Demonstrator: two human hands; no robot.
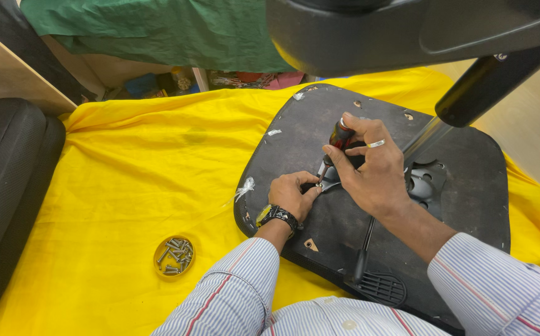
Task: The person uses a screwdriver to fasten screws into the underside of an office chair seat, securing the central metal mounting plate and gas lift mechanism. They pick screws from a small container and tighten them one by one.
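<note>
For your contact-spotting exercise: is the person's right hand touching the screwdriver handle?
Touching. The head view shows the right hand with its fingers wrapped around the red-and-black screwdriver handle.

A red-and-black screwdriver (pixel 337 142) stands tip-down on the upturned black seat base (pixel 463 186).

Both sleeves (pixel 232 292) are white with thin blue and red stripes; a dark wristwatch (pixel 277 215) circles the left wrist. A silver ring (pixel 376 144) sits on a right finger.
</note>
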